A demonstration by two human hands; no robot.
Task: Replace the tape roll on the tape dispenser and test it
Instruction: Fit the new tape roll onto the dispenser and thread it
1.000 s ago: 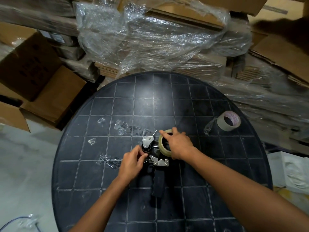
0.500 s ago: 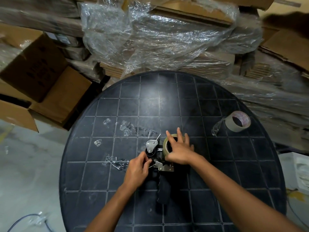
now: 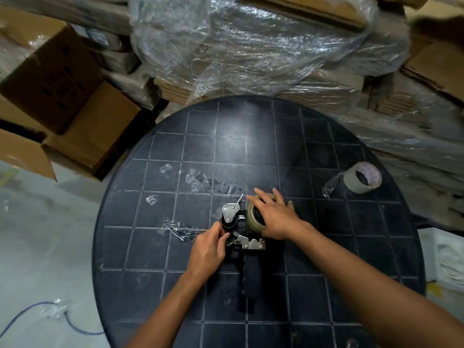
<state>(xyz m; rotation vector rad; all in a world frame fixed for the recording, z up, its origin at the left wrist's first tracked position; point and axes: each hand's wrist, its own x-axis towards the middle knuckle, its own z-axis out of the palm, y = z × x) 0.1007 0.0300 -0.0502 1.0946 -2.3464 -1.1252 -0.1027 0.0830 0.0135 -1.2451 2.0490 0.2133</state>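
— Where is the tape dispenser found?
— It is laid near the middle of the round dark desk, handle toward the near edge.
— And the tape roll?
— It is seated on the dispenser and pressed by the right hand, fingers spread flat. The left hand is pinched closed on the dispenser's left side. A spent roll is left far right.

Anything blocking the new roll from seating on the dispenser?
Nothing visible. The right hand lies flat on the tape roll, already at the dispenser. The left hand grips its front end beside the roller. The hub is hidden under the roll.
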